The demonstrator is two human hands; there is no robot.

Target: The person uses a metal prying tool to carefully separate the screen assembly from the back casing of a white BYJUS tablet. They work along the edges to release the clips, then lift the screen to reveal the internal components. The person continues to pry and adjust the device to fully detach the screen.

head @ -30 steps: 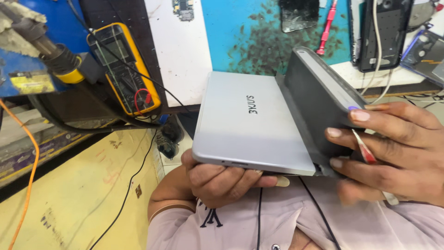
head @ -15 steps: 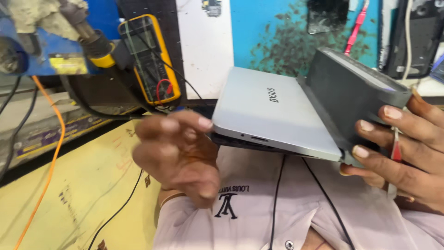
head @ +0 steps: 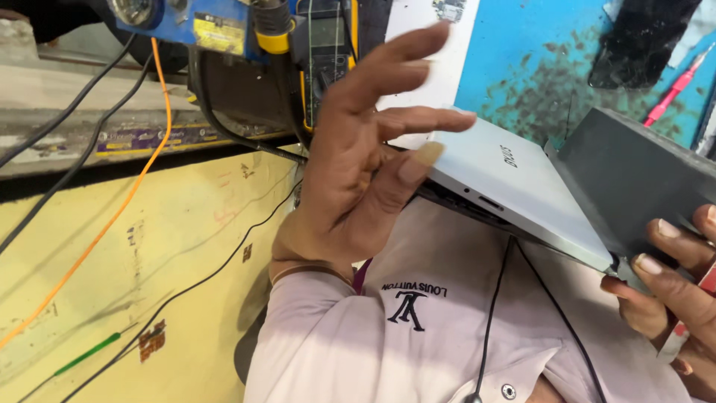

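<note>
A silver laptop is tilted in front of my chest, partly open, with its dark grey half raised at the right. My right hand grips the laptop at its hinge corner, fingers wrapped over the dark half; a thin red and white object lies under those fingers. My left hand is lifted beside the laptop's left corner with its fingers spread. It holds nothing, and its thumb lies against the silver edge.
A yellow and black multimeter and a blue device stand at the back. An orange cable and black cables cross the yellow surface. A pink screwdriver lies on the blue mat. A black wire hangs over my shirt.
My left hand has come out from under the laptop and risen beside its left corner with fingers spread. My right hand keeps its grip at the hinge.
</note>
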